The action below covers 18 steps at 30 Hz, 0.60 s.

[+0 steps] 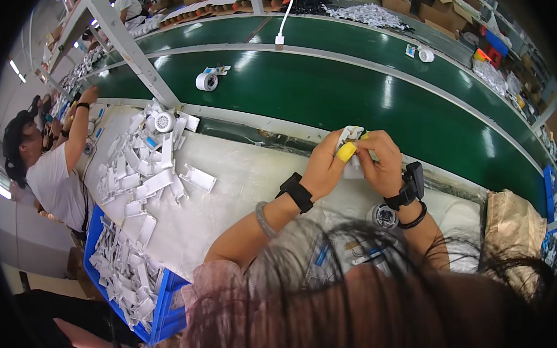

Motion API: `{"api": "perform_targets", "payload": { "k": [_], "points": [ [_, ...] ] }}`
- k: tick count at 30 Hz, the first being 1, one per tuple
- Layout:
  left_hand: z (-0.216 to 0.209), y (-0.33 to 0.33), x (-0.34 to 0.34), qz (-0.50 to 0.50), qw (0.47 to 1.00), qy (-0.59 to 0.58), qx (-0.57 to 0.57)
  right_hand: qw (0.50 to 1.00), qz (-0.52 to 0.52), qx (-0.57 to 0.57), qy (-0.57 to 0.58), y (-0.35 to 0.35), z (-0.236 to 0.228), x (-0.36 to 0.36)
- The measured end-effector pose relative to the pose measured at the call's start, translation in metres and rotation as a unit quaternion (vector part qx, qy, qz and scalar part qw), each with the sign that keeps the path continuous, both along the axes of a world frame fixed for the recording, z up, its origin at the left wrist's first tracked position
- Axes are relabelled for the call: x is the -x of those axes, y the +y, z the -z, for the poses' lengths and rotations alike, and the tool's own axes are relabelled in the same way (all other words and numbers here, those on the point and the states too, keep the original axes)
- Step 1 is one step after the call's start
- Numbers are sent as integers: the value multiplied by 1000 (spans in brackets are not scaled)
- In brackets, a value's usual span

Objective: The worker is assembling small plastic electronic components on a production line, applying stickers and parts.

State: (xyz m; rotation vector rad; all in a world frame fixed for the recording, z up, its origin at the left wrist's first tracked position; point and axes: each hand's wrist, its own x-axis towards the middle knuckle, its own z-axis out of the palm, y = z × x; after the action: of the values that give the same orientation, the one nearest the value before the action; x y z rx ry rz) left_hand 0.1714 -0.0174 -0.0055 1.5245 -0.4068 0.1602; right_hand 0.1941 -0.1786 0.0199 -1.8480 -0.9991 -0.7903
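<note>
Above the near edge of the green conveyor, a white plastic housing (352,170) is held between my two hands. My left hand (324,167) wraps its left side, with something yellow over the thumb tip. From the other side, my right hand (383,165) pinches at the piece with bent fingers, and another bit of yellow shows at its fingertip. Whatever small part lies between the fingertips is hidden. Below my right wrist, a round white unit with a dark face (384,217) rests on the pale worktop (228,171). Hair covers some parts in front of me.
Loose white plastic pieces (146,167) are heaped on the worktop's left. A blue crate (170,300) below holds more. The green belt (321,88) carries a white assembly (208,80). A co-worker (61,169) reaches in at left. Brown cloth (512,230) lies at right.
</note>
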Motion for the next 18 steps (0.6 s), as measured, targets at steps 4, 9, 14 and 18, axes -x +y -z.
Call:
{"api": "perform_targets", "payload": {
  "k": [4,9,14,18],
  "points": [
    [-8,-1,4,-9,1000,4,18,1000,-8,-2,6,3,0,-1],
    [-8,2,4,-20,999,-26,-12,1000,-24,2,5,5,0,1],
    [-4,2,0,15,997,69,16,998,-17,5,57,2,-3,5],
    [2,11,-12,109,966,189,141,988,5,-14,155,-2,4,-3]
  ]
}}
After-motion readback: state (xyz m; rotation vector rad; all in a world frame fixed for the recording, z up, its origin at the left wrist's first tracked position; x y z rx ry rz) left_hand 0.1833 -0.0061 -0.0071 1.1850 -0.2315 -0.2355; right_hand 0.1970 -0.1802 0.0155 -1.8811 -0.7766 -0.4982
